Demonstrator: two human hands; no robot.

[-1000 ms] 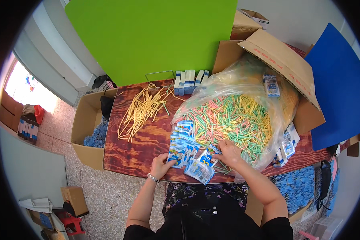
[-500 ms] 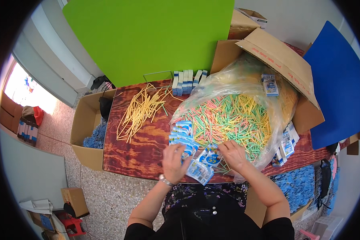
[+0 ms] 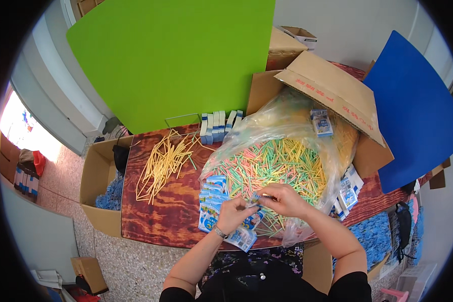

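A: What do the two hands hold at centre?

B: The left hand (image 3: 235, 211) and right hand (image 3: 283, 200) meet over the near edge of the bench (image 3: 161, 211), both closed in a pinch on one small blue-and-white packet (image 3: 254, 201). It sits just above the fanned stack of like packets (image 3: 214, 194).

A: How would that packet handle?

B: Probably light, thin and pliable, with a slick film surface; best taken by its edges between thumb and fingertip. The coloured sticks (image 3: 277, 163) in the clear bag (image 3: 287, 126) look light and stiff, apt to roll.

A: What remains unclear?

B: The fingers cover most of the packet, so whether a stick is entering it cannot be told. The bag's glare blurs its far contents, and the cardboard box (image 3: 332, 90) hides its rear.
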